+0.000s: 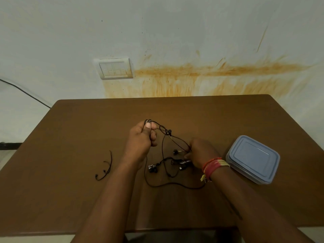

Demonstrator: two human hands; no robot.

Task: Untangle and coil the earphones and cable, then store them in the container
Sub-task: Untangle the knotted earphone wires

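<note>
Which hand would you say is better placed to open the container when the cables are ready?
Probably the right hand: it sits close beside the lidded container at the table's right. The left hand is farther away, pinching the tangled black cable up high.

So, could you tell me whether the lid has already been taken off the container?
No, the blue lid sits closed on the container at the right of the table, apart from both hands.

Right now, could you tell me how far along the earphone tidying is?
Early. One short black cord lies apart on the table. The left hand and right hand hold the tangled earphones, strands stretched between them. Coiling remains; the container is lidded.
</note>
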